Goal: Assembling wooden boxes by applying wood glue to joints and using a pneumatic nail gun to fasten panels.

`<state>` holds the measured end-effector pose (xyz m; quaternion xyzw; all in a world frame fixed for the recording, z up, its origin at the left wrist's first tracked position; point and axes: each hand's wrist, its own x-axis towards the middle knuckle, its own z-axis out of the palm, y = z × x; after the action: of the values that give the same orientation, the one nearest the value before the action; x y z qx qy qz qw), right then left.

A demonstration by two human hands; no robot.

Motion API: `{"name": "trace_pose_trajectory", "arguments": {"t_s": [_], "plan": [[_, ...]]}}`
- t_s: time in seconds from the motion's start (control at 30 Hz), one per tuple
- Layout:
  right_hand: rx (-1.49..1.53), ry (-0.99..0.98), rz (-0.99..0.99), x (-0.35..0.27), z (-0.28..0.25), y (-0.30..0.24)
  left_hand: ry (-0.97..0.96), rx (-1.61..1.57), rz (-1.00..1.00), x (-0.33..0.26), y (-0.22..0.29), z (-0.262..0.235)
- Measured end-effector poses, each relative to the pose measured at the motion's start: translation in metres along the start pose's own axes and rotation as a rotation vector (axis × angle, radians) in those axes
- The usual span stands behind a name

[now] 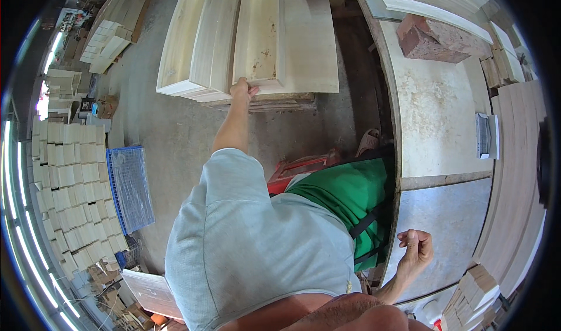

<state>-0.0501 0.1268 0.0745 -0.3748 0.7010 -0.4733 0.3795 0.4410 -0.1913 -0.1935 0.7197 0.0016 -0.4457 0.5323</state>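
Note:
My left hand [241,89] reaches out to the far side, its fingers closed at the near end of a pale, open-topped wooden drawer box [257,30]. A second wooden drawer box [198,39] stands beside it on the left. On the right lies a flat pale board [310,44], on the same low stack. My right hand [416,250] hangs above the grey-topped part of the workbench [444,214]. Its fingers are curled in toward the thumb; whether anything is between them is hidden.
A reddish-brown block [432,39] sits on the stained bench top, with a small framed piece [484,136] near its right edge. Long planks [520,173] lie beyond. A red stool [304,166] is by my legs. Stacked wood pieces [76,179] and a blue crate [131,185] stand left.

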Motion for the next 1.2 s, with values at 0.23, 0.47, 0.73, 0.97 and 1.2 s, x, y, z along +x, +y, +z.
{"name": "trace_pose_trajectory", "arguments": {"t_s": [0.23, 0.47, 0.73, 0.97, 1.2], "plan": [[-0.008, 0.015, -0.038, 0.006, 0.011, 0.0, 0.068, -0.035, 0.006, 0.01, -0.002, -0.022], [0.003, 0.026, 0.062, 0.002, 0.024, -0.003, 0.095, -0.04, 0.009, 0.012, -0.003, -0.015], [-0.009, 0.12, 0.02, -0.003, 0.021, 0.006, -0.121, -0.05, 0.134, 0.042, -0.029, -0.049], [-0.274, 0.229, 0.096, -0.018, -0.004, 0.028, -0.373, 0.592, 0.287, -0.095, -0.051, -0.029], [0.103, 0.679, -0.039, -0.036, -0.069, 0.056, -1.369, 0.847, 0.606, -0.355, -0.036, 0.127]]}}
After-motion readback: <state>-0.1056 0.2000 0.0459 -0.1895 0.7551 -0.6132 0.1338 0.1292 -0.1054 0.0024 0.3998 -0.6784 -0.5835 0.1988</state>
